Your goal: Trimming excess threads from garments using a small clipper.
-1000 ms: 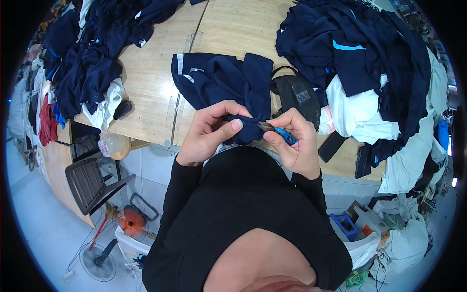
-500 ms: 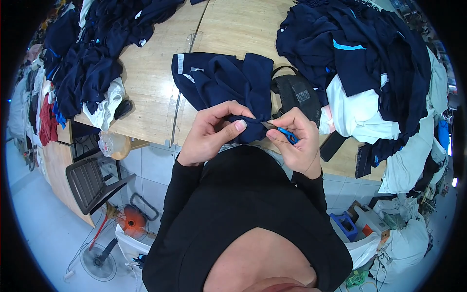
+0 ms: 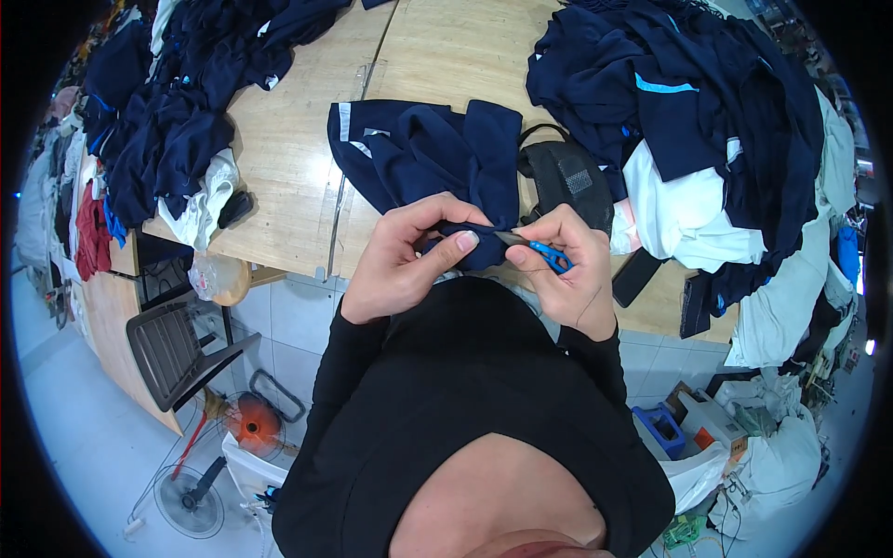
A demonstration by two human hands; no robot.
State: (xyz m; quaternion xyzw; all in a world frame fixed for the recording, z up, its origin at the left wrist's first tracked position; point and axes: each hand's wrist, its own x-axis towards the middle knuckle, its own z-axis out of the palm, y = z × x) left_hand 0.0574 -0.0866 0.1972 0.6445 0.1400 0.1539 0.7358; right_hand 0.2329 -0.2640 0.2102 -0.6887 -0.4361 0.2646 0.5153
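A navy blue garment point(image 3: 419, 149) with small white patches lies on the table's near edge, its closest part lifted and bunched between my hands. My left hand point(image 3: 405, 256) pinches a fold of that cloth between thumb and fingers. In my right hand point(image 3: 569, 270) is a pair of small blue-handled thread snips point(image 3: 551, 255), gripped with the blades pointing left. The blade tips meet the cloth just beside my left fingertips; whether they are closed on a thread is too small to tell.
Navy garments point(image 3: 167, 121) heap at the far left, and a larger navy pile point(image 3: 688, 93) with white cloth point(image 3: 674, 205) fills the right. A black pouch point(image 3: 567, 181) and a dark phone point(image 3: 637, 277) lie right of my hands. A brown chair point(image 3: 167, 349) and a fan point(image 3: 191, 498) stand lower left.
The snips and my right hand have shifted very slightly, and the bunched cloth at my left fingertips has turned a little. Both hands keep their hold.
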